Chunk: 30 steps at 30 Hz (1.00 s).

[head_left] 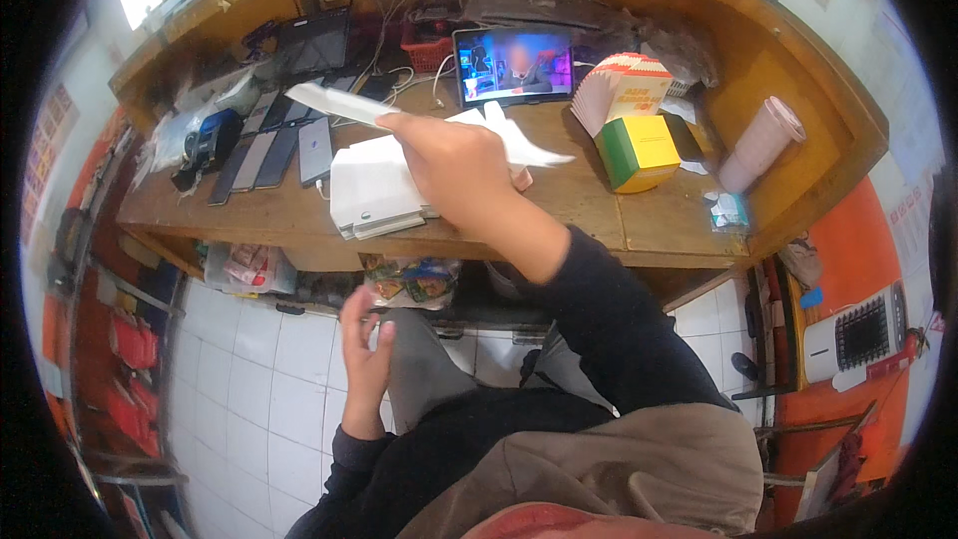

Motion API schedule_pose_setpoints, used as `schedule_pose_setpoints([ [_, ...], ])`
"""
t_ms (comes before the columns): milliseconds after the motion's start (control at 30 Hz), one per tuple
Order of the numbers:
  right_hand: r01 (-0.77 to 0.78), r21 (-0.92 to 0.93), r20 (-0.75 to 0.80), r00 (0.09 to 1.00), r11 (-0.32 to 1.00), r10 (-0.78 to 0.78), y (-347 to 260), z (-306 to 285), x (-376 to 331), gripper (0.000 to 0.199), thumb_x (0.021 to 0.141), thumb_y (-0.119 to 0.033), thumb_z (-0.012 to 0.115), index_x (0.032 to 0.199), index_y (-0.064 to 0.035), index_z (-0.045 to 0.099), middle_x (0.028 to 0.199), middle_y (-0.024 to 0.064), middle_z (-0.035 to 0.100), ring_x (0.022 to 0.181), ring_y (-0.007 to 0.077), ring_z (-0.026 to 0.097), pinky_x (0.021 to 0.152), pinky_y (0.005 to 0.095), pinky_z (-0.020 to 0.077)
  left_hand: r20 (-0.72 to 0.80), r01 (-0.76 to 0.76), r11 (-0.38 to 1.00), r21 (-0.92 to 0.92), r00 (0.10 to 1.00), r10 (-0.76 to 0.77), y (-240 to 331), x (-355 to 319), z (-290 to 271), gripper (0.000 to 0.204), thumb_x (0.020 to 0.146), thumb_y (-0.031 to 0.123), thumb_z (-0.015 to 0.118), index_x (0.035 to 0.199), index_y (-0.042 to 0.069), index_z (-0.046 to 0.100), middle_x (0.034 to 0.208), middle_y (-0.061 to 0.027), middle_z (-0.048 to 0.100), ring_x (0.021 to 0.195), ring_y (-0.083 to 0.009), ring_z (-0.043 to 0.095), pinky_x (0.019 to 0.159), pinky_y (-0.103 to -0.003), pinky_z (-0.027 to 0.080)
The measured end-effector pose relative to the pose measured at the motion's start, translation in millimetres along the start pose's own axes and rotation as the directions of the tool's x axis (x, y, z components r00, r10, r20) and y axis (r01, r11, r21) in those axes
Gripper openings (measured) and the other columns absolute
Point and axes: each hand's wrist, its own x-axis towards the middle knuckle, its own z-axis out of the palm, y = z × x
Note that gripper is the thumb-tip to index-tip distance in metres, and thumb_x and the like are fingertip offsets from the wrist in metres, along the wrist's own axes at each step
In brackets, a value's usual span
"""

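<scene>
My right hand [459,165] is raised over the wooden table with its fingers closed on a white paper piece [334,102], which sticks out to the left and looks flat and stiff. Beneath that hand lies a stack of white papers [369,190], partly hidden by it. Another white sheet [529,145], curled at its tip, shows just beyond my wrist. Below the table's front edge my left hand [367,351] hangs over my lap, fingers apart and holding nothing.
Several phones [315,152] lie at the left, beside a black tape dispenser [208,145]. A lit tablet [514,65] stands at the back. To the right are a yellow-green box [639,153], a fan of printed booklets [624,88] and a pinkish roll [760,143].
</scene>
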Motion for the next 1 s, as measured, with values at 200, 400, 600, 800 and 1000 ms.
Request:
schedule_pose_setpoints([
  [200, -0.022, 0.290, 0.563, 0.812, 0.957, -0.152, -50, -115, -58, 0.034, 0.086, -0.013, 0.055, 0.120, -0.0168, 0.053, 0.074, 0.0137, 0.065, 0.064, 0.0340, 0.065, 0.054, 0.0445, 0.0504, -0.278, -0.345, 0.937, -0.063, 0.907, 0.315, 45, 16, -2, 0.063, 0.083, 0.043, 0.069, 0.127, 0.001, 0.052, 0.133, -0.0144, 0.046, 0.122, -0.0264, 0.046, 0.103, -0.040, 0.034],
  [400, -0.400, 0.138, 0.683, 0.701, 0.906, 0.205, -30, -79, -152, 0.025, 0.089, -0.021, 0.057, 0.112, -0.0138, 0.057, 0.085, 0.0152, 0.067, 0.074, 0.0362, 0.065, 0.063, 0.0463, 0.0520, 0.262, 0.254, 0.963, -0.096, 0.939, -0.221, 35, 2, 16, 0.020, 0.084, 0.017, 0.070, 0.091, -0.001, 0.062, 0.087, -0.0085, 0.065, 0.080, -0.0199, 0.062, 0.075, -0.032, 0.048],
  [600, -0.601, 0.305, 0.506, 0.760, 0.739, 0.409, -22, -39, -209, 0.020, 0.088, -0.016, 0.060, 0.106, -0.0095, 0.059, 0.101, 0.0139, 0.066, 0.090, 0.0352, 0.064, 0.074, 0.0417, 0.0510, 0.175, 0.040, 0.974, 0.222, 0.981, -0.080, 9, -13, 56, 0.018, 0.083, 0.017, 0.070, 0.083, 0.002, 0.061, 0.079, -0.0108, 0.065, 0.071, -0.0215, 0.062, 0.067, -0.031, 0.048],
  [800, -0.566, 0.375, 0.431, 0.807, 0.734, 0.403, -16, -30, -228, 0.017, 0.085, -0.010, 0.061, 0.102, -0.0074, 0.061, 0.095, 0.0137, 0.064, 0.090, 0.0333, 0.062, 0.078, 0.0404, 0.0486, 0.100, 0.112, 0.960, 0.258, 0.985, -0.142, 5, -13, 70, 0.019, 0.085, 0.018, 0.068, 0.087, 0.002, 0.058, 0.074, -0.0105, 0.064, 0.069, -0.0204, 0.063, 0.064, -0.032, 0.048],
  [1000, -0.510, 0.489, 0.466, 0.838, 0.707, 0.282, -8, -33, -245, 0.015, 0.082, -0.003, 0.061, 0.097, -0.0040, 0.063, 0.092, 0.0110, 0.055, 0.086, 0.0283, 0.059, 0.077, 0.0347, 0.0478, 0.260, 0.144, 0.912, 0.384, 0.931, -0.256, 4, -10, 73, 0.019, 0.087, 0.018, 0.065, 0.093, 0.001, 0.060, 0.080, -0.0096, 0.065, 0.074, -0.0138, 0.060, 0.067, -0.029, 0.048],
])
